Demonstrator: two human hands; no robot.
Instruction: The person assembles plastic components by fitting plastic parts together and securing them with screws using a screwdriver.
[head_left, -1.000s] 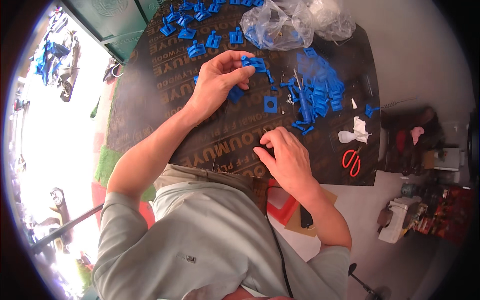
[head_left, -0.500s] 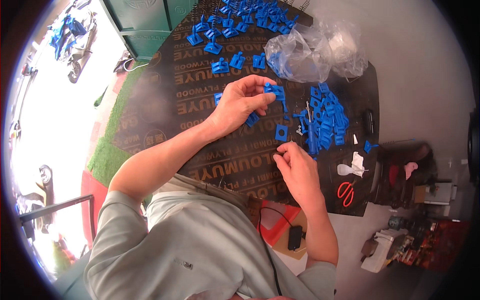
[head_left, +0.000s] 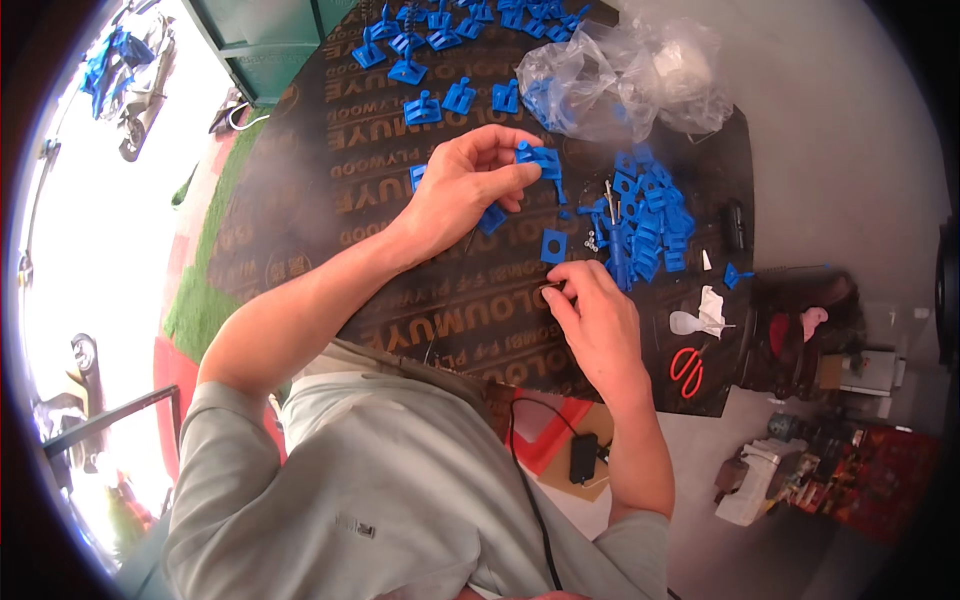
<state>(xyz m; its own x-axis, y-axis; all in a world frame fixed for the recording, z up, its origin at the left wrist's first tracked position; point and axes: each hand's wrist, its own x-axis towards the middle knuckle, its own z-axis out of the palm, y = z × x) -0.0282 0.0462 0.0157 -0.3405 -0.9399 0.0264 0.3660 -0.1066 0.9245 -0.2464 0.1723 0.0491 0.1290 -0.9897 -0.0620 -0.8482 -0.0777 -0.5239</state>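
My left hand (head_left: 465, 190) is closed on a blue plastic part (head_left: 541, 160), held between thumb and fingers above the table. Other blue pieces (head_left: 491, 219) lie partly hidden beneath that hand. My right hand (head_left: 602, 318) has thumb and forefinger pinched together. Something tiny and dark may be at those fingertips, too small to name. Just beyond them lies a square blue plate (head_left: 546, 257) with a round hole. Right of the plate are small metal nuts (head_left: 591, 241) and a blue-handled screwdriver (head_left: 618, 258), beside a heap of loose blue parts (head_left: 655, 225).
Several blue assemblies (head_left: 407, 70) stand along the dark plywood table's (head_left: 450, 330) far side. Clear plastic bags (head_left: 600, 85) sit far right. Orange-handled scissors (head_left: 687, 372), a small white bottle (head_left: 684, 322) and a black cylinder (head_left: 735, 225) lie near the right edge.
The whole view has shifted slightly, so table items appear a little higher and further left. Both hands keep nearly the same pose relative to the parts.
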